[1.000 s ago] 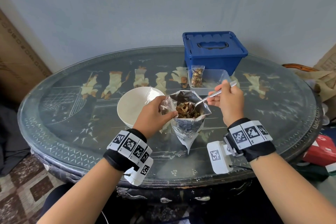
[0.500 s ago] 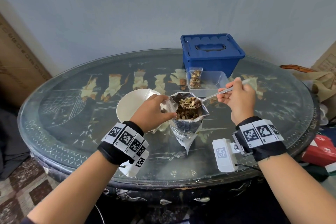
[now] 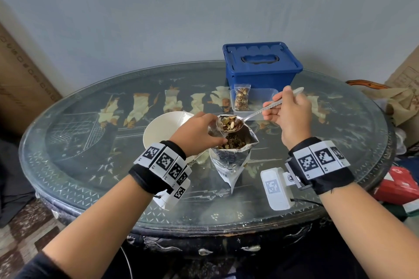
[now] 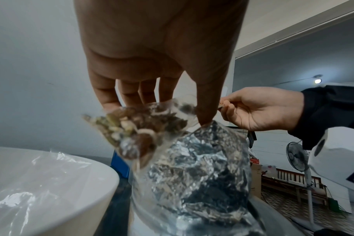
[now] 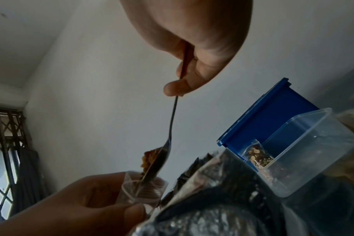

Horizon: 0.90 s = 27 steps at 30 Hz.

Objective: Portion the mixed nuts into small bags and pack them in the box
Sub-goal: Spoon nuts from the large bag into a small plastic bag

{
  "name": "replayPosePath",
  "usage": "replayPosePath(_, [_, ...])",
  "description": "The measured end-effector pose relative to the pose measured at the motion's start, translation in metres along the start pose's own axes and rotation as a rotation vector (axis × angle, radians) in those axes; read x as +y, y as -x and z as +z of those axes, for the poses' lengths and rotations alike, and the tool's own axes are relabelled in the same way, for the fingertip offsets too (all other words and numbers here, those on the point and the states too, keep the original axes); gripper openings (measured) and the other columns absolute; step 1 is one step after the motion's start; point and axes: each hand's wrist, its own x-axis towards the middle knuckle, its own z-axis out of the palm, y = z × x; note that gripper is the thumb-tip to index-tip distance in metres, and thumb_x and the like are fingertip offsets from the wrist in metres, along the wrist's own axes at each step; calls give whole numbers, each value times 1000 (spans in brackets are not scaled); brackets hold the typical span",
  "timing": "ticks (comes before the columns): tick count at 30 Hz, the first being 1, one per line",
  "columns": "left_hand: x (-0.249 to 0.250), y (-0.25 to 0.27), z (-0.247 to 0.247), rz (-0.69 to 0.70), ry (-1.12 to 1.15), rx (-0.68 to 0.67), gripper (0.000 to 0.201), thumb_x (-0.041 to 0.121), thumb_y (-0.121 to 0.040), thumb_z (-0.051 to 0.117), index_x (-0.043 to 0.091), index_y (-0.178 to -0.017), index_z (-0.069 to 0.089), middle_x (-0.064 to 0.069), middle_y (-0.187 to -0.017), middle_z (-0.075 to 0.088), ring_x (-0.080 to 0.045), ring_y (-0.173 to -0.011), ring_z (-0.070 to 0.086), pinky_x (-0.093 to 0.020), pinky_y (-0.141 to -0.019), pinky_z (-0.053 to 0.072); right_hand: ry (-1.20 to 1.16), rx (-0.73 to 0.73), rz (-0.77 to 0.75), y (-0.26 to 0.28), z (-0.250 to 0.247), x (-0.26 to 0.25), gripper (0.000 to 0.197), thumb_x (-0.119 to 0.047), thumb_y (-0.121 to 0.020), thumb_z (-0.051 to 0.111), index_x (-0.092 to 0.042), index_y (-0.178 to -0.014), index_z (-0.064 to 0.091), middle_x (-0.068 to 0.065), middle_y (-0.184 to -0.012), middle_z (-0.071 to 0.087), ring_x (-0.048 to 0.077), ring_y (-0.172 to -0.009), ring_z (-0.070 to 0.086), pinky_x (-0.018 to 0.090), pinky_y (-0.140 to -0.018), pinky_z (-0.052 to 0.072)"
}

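Item: small clear bag (image 4: 145,127), part-filled with mixed nuts. Location: held in the air at the mouth of the foil pouch (image 3: 233,161), which stands on the surface between the white bowl (image 3: 163,131) and your right arm. Handling, as judged: thin, limp film, very light, likely slippery; it will fold shut unless you hold the rim apart. Take it at the top edge, never by the loose belly.

Item: spoon (image 3: 260,112), metal, stiff, heaped with nuts. The load sits loose, so tilt it slowly.

Left hand (image 3: 197,133): fingers (image 4: 109,97) and thumb pinch the bag's rim, palm down, wrist raised over the pouch.

Right hand (image 3: 292,115): fingers curled round the spoon handle, bowl of the spoon resting at the bag's opening.

Item: plastic tub (image 3: 267,97), clear, just in front of the blue box (image 3: 260,68); one filled bag (image 3: 241,97) leans inside it. The blue box has its lid on.
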Motion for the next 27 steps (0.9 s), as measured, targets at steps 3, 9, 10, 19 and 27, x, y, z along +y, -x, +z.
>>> replayPosePath(3, [2,-1,1,0,-9,-3,58,40,-79,69,14,-127,49,-3,-119,52,-10,-92,45,-18,-79,34,17,-28,-19,1,4,-1,36,-26,-101,35,-10,-73,52,10,-65,62,10,-41,59,20,-42,48])
replayPosePath(9, [2,-2,2,-10,25,0,61,40,-78,69,13,-129,47,-3,-120,53,-8,-94,44,-16,-80,34,98,-86,-105,7,15,-5,38,-24,-101,36,-12,-70,53,10,-65,63,10,-41,58,20,-42,49])
replayPosePath(10, [2,-2,2,-12,28,3,61,40,-78,69,13,-128,47,-3,-120,53,-8,-94,44,-17,-80,34,105,-102,-121,8,17,-6,38,-24,-101,36,-12,-70,53,9,-64,62,10,-41,58,21,-42,49])
replayPosePath(19, [0,0,5,-16,95,58,58,39,-79,69,13,-127,48,-2,-116,57,-9,-90,49,-17,-77,38,225,-210,-322,23,25,-14,34,-23,-101,37,-11,-75,54,4,-66,63,10,-46,59,23,-45,52])
replayPosePath(27, [0,3,8,-3,141,110,56,37,-79,70,12,-124,48,-1,-108,58,-9,-86,49,-15,-72,35,273,-232,-488,24,23,-19,30,-20,-100,39,-9,-76,54,0,-63,61,14,-49,61,24,-47,52])
